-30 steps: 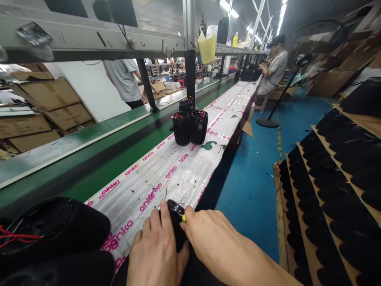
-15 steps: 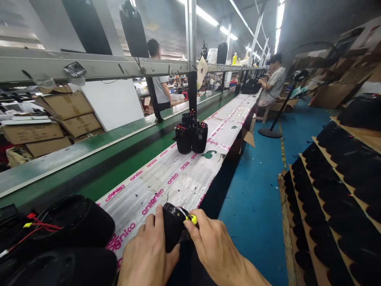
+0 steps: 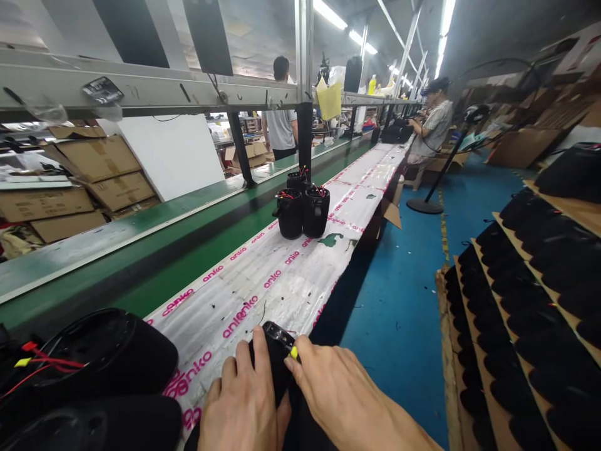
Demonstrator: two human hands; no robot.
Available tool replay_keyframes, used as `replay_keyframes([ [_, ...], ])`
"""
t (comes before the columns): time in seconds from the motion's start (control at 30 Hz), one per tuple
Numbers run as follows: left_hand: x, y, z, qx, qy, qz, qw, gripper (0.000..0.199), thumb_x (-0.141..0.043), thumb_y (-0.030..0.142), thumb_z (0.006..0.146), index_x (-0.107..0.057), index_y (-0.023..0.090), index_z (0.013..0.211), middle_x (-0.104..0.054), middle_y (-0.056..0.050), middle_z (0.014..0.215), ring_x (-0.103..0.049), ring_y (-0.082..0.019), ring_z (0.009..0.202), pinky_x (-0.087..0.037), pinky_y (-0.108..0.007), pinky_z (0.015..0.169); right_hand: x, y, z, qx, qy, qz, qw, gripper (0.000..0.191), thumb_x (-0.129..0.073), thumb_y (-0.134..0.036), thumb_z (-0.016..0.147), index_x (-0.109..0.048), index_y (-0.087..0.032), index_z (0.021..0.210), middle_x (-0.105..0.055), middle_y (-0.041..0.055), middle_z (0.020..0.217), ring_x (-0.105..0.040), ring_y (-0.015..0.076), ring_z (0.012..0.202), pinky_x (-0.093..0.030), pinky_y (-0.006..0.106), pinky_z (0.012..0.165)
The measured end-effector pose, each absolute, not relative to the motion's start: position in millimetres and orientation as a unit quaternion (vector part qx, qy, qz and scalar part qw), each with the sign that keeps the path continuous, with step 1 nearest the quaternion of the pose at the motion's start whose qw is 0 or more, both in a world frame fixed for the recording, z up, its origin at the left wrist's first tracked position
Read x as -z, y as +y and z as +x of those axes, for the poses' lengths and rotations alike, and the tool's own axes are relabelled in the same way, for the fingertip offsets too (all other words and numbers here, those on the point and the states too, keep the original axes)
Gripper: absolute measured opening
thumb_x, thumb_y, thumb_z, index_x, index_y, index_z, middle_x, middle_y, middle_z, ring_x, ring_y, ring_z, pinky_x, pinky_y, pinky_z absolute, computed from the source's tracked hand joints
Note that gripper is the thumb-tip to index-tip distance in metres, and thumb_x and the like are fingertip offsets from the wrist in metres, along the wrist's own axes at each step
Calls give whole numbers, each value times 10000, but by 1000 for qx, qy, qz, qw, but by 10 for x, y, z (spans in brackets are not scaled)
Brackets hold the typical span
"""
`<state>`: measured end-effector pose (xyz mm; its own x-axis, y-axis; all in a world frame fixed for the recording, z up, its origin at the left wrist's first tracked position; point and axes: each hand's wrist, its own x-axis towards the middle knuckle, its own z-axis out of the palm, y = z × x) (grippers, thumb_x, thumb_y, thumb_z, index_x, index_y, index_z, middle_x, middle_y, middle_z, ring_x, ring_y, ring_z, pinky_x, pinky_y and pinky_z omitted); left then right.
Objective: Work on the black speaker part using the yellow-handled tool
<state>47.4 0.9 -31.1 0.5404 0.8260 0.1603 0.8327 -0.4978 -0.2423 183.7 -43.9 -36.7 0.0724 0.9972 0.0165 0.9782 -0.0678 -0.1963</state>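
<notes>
A black fabric-covered cylindrical housing (image 3: 278, 369), like a speaker body, stands tilted at the bench's near edge. My left hand (image 3: 244, 391) is wrapped round its left side, fingers over the top and thumb low on the near side. My right hand (image 3: 335, 388) pinches a small yellow-and-black tool (image 3: 294, 352) at the housing's upper rim; its kind is mostly hidden by my fingers. Left of my hands lie larger black housings (image 3: 141, 351) with red wires (image 3: 59, 360) and a yellow connector coming out.
A white plastic-wrapped bench (image 3: 244, 275) runs ahead, with three wired black housings (image 3: 315, 213) on it. A green conveyor (image 3: 164, 275) lies alongside. On the right, black pieces sit in cardboard rows (image 3: 521, 300). A floor fan (image 3: 425, 205) and two people stand farther off.
The tool and my right hand have shifted slightly left and down over the housing's rim. My left hand has turned further over the housing. The view has moved a little.
</notes>
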Motion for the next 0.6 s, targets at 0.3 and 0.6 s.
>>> replay_keyframes([
  [0.3,313,-51,515,-3,-476,-860,184,632,-576,271,879,-421,85,1462,-660,-153,1205,-646,-266,981,-534,-381,786,374,-463,1816,-51,-669,-737,77,105,-403,-255,1045,-485,-253,980,-658,22,735,-675,252,645,-357,369,546],
  [0.6,350,-17,527,-10,-475,-862,177,613,-568,248,872,-439,98,1452,-645,-161,1238,-631,-271,1009,-529,-376,787,355,-381,1781,-12,-669,-742,34,90,-453,-226,1022,-536,-212,986,-660,23,665,-677,243,571,-403,358,495],
])
